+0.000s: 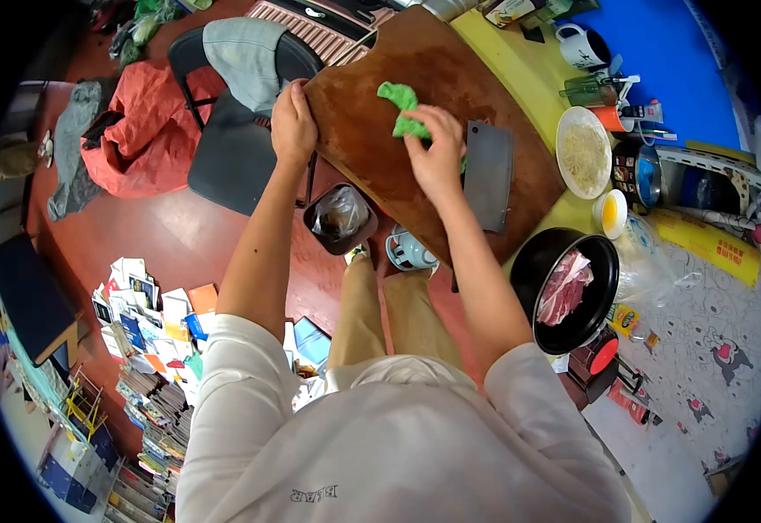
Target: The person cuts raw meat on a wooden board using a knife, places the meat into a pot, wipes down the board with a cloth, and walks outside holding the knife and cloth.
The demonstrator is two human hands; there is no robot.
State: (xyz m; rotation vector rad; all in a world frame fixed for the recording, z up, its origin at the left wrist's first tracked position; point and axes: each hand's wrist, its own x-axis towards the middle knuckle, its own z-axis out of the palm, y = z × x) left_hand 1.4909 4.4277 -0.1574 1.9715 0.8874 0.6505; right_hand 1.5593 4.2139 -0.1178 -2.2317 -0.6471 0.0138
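My left hand (295, 126) is closed on the left edge of a large brown wooden cutting board (363, 131). Over the board's middle, my right hand (437, 152) is closed on a crumpled green cloth (404, 109), which rests on the wood. Damp-looking dark patches mark the board's surface. Just right of that hand lies a cleaver (489, 174) with a broad grey blade, flat on the board. Its handle is hidden.
To the right stand a black pot (607, 292) with raw sliced meat (565, 289), a plate of pale shreds (583, 152) and a small bowl with yellow contents (609, 213). A lined bin (341, 218) and a gas canister (409, 250) are below the board. A black chair (232, 157) stands left.
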